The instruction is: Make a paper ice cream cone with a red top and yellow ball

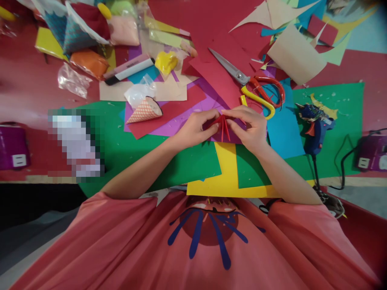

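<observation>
Pinching the folded red paper (223, 128) between left hand (196, 128) and right hand (250, 128), seemingly keeping its creases tight.

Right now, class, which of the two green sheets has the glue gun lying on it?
The right-hand green sheet: the glue gun rests there, while the other green sheet lies beneath the left forearm.

The light is soft and moderate, its source out of view, leaving a pale sheen on the bench (30, 90) at left and small glints on the scissors (246, 80); the outer edges look stretched, the top corners blur, and coarse pixelation hides a patch at left
</observation>
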A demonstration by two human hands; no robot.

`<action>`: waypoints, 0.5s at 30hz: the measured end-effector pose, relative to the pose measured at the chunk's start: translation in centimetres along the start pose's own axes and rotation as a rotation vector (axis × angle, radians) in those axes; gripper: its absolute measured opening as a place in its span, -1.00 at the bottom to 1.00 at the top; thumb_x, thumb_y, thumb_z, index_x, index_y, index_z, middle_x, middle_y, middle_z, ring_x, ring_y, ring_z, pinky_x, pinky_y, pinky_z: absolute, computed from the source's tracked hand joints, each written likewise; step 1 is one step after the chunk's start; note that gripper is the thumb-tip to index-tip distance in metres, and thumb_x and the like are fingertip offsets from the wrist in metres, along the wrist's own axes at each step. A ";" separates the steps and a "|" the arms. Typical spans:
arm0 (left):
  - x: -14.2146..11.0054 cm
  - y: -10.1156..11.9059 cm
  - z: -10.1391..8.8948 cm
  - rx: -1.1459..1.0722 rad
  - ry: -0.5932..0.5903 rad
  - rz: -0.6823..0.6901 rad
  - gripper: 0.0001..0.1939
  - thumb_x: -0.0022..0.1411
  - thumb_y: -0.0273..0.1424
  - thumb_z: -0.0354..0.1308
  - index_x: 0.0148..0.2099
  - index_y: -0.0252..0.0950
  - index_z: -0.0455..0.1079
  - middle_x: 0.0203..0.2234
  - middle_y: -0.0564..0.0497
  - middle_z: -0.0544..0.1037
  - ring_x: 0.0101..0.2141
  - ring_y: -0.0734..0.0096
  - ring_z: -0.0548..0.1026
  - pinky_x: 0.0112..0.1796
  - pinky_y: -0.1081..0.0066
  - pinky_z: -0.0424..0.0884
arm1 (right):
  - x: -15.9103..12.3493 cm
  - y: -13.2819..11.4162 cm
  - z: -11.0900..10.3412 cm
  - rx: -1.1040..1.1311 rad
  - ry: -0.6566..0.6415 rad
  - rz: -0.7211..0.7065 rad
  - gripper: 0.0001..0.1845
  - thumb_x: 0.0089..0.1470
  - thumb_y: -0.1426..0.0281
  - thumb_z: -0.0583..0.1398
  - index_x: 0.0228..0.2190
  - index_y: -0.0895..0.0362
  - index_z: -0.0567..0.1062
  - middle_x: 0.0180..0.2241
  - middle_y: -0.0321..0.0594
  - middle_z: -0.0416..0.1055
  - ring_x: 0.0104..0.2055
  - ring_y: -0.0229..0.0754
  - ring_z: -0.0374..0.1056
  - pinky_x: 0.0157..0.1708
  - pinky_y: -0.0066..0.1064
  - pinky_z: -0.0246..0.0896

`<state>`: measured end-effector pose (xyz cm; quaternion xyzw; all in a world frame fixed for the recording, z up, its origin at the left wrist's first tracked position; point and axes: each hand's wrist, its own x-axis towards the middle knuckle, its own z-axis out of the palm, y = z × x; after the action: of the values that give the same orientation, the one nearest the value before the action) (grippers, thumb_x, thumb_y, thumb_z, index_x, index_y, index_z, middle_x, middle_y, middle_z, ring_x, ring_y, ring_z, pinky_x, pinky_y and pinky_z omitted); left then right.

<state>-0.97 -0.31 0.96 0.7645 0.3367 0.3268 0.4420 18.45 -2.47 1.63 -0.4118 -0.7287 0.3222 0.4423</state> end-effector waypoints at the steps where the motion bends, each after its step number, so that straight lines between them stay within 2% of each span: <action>1: 0.0 0.0 0.0 0.001 0.002 0.001 -0.80 0.25 -0.32 0.05 -0.41 -0.23 0.18 -0.57 0.11 0.32 -0.53 0.52 0.26 -0.47 0.45 0.21 | -0.1 0.1 0.0 0.003 0.014 -0.012 -0.76 0.19 0.45 0.22 -0.14 -0.03 0.61 -0.21 -0.25 0.63 -0.17 -0.15 0.55 -0.15 -0.21 0.51; 7: 0.1 0.2 0.0 -0.026 0.005 -0.015 -0.77 0.30 -0.28 0.05 -0.40 -0.25 0.24 -0.54 0.07 0.41 -0.50 0.51 0.33 -0.43 0.46 0.29 | -0.2 0.1 0.2 0.018 0.060 -0.010 -0.77 0.18 0.46 0.23 -0.15 0.04 0.64 -0.23 -0.27 0.64 -0.19 -0.20 0.56 -0.16 -0.27 0.51; 15: 0.0 0.2 0.1 -0.061 0.006 -0.009 -0.78 0.31 -0.33 0.06 -0.40 -0.26 0.25 -0.54 0.09 0.40 -0.51 0.54 0.33 -0.45 0.49 0.25 | -0.1 0.1 0.2 0.006 0.112 -0.027 -0.83 0.15 0.47 0.27 -0.24 0.04 0.65 -0.28 -0.32 0.65 -0.23 -0.25 0.58 -0.19 -0.37 0.51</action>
<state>-0.81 -0.42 1.06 0.7480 0.3313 0.3375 0.4656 18.29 -2.54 1.40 -0.4180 -0.7072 0.2948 0.4882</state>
